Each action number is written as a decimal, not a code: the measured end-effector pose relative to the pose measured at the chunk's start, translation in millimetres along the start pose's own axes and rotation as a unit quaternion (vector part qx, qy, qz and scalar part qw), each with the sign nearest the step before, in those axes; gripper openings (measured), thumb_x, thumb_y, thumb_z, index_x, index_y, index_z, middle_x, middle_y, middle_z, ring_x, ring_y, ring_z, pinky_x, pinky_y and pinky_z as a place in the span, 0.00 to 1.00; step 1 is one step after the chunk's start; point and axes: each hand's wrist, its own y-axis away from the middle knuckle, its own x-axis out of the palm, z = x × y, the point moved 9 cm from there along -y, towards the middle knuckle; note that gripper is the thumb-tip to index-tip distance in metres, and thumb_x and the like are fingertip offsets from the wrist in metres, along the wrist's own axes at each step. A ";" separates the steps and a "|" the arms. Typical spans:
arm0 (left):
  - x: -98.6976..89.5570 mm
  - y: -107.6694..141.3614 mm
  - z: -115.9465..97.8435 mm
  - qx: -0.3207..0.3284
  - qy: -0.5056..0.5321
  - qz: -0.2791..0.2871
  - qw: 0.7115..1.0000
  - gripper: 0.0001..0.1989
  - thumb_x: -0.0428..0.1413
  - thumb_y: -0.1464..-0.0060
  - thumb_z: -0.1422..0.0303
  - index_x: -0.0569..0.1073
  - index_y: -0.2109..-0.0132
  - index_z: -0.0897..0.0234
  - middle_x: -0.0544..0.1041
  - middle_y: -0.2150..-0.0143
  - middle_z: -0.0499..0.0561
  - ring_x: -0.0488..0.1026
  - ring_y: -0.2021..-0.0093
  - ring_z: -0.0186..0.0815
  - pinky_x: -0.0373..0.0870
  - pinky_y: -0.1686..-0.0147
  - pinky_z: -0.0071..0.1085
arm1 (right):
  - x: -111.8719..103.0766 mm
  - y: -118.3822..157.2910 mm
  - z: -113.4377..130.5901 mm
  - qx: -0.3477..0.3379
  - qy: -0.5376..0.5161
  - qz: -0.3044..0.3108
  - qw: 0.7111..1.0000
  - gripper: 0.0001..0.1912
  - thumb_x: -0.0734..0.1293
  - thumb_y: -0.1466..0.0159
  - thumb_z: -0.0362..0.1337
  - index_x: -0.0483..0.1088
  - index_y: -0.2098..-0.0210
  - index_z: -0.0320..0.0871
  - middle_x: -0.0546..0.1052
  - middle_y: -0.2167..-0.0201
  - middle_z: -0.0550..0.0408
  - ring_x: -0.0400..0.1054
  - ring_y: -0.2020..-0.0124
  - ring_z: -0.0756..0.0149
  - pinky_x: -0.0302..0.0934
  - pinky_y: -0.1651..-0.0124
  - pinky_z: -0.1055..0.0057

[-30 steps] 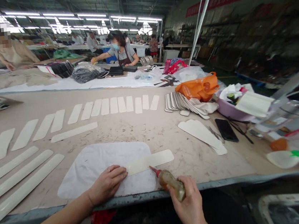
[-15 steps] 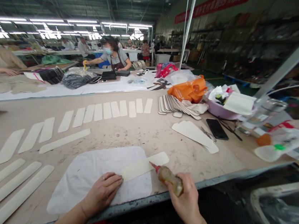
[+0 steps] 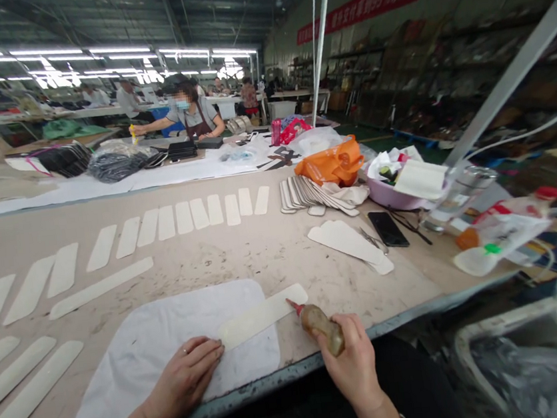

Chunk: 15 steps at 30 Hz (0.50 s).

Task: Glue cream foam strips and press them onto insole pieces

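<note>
My right hand (image 3: pixel 351 362) is wrapped round a squeeze bottle (image 3: pixel 319 325) with a murky brown body and a red nozzle. The nozzle tip is over the right end of a pale cream strip (image 3: pixel 260 315); whether it touches cannot be made out. My left hand (image 3: pixel 187 380) lies with fingers stretched out and together, fingertips at the strip's left end; its thumb is hidden. Beneath the strip is a white sheet with rounded corners (image 3: pixel 138 352), flat near the table's front edge. The strip's right end reaches past this sheet.
Rows of cream pieces (image 3: pixel 183 218) lie across the table (image 3: pixel 243 253). To the right are stacked pieces (image 3: pixel 302 196), a phone (image 3: pixel 387 229), scissors (image 3: pixel 373 240), an orange bag (image 3: pixel 331 163) and a purple basin (image 3: pixel 387 195). A co-worker (image 3: pixel 192 115) is at the far table.
The bottle's nozzle has moved slightly along the strip toward its right end. My left hand stays at the strip's left end. The whole view has shifted a little to the right.
</note>
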 end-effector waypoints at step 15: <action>-1.4 -0.4 -0.3 0.021 -0.010 -0.022 0.999 0.16 0.52 0.43 0.71 0.70 0.47 0.61 0.75 0.51 0.51 0.69 0.50 0.36 0.68 0.49 0.33 | -18.7 -5.6 -26.0 0.054 0.060 -0.037 0.996 0.15 0.66 0.42 0.44 0.63 0.59 0.44 0.67 0.66 0.51 0.64 0.64 0.60 0.63 0.60 0.62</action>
